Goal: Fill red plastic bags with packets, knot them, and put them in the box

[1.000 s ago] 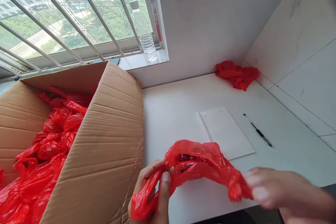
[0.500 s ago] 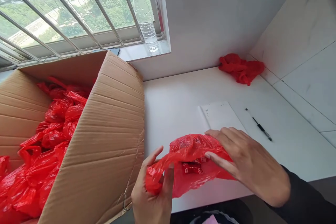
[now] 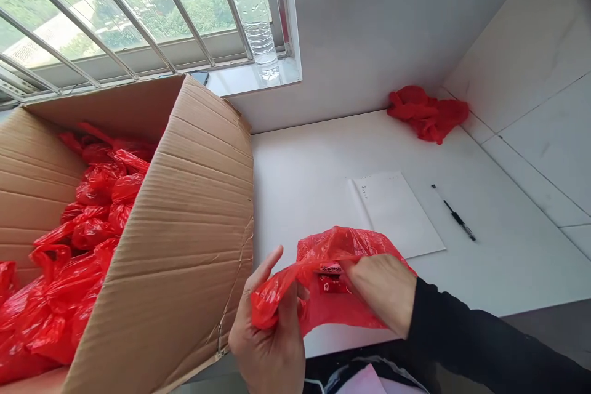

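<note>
A thin red plastic bag lies on the white table with its mouth toward me. My left hand is closed on the gathered left edge of the bag, its index finger sticking up. My right hand reaches inside through the opening, so its fingers are hidden and I cannot see whether they grip anything. Within the bag, beside that hand, sit small red packets with white markings and a strip of pale printed wrapping.
A big cardboard box at the left holds several knotted red bags. Farther back are an open notebook, a pen and a crumpled red cloth-like bundle. On the windowsill stands a water bottle.
My right hand has moved from the bag's right edge into its opening, and its fingers have gone out of sight. My left hand keeps its hold. The view has shifted slightly.
</note>
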Motion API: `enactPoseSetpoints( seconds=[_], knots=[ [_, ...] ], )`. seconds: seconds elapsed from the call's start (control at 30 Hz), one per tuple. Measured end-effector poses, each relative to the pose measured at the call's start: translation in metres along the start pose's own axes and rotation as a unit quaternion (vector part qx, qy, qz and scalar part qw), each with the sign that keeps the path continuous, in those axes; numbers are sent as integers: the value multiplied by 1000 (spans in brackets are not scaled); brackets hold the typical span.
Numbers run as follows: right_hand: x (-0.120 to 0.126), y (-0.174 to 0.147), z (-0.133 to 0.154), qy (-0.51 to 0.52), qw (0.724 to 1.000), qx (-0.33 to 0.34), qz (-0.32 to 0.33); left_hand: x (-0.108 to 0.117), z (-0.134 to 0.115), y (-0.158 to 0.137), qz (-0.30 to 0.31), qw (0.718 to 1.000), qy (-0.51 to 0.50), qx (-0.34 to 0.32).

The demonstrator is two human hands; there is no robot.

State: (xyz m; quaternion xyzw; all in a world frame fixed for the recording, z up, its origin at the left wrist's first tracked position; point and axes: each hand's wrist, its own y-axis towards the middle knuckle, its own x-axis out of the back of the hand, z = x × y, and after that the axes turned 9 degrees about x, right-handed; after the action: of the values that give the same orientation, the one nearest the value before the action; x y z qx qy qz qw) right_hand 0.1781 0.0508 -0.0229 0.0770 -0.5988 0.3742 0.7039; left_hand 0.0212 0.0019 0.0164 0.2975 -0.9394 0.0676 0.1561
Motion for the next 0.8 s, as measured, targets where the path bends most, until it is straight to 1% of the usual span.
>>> enactPoseSetpoints(
  seconds=[0.07,0.2,0.37,0.43,0.53,0.6,0.7,0.8],
  knots=[
    [-3,7,-6,-11,1000,-12,9,-1,-1,-3,6,1000,-15,7],
    [-3,11,-8,-9,1000,15,-22,-2,-1,-6,4,999,-28,37],
    [8,1,-8,9,995,31,-91,0,0,-2,27,995,-73,62],
    [12,0,-5,4,996,33,-85,-1,0,-1,31,994,-83,69],
    [17,7,0,8,998,45,-47,-1,2,-1,40,989,-115,86],
    [20,14,3,35,996,69,-50,-1,6,-2,51,986,-137,85],
    [23,21,3,111,984,99,-97,1,11,-1,70,983,-156,68],
    [23,24,1,169,973,89,-131,3,15,0,81,981,-161,67]
  ],
)
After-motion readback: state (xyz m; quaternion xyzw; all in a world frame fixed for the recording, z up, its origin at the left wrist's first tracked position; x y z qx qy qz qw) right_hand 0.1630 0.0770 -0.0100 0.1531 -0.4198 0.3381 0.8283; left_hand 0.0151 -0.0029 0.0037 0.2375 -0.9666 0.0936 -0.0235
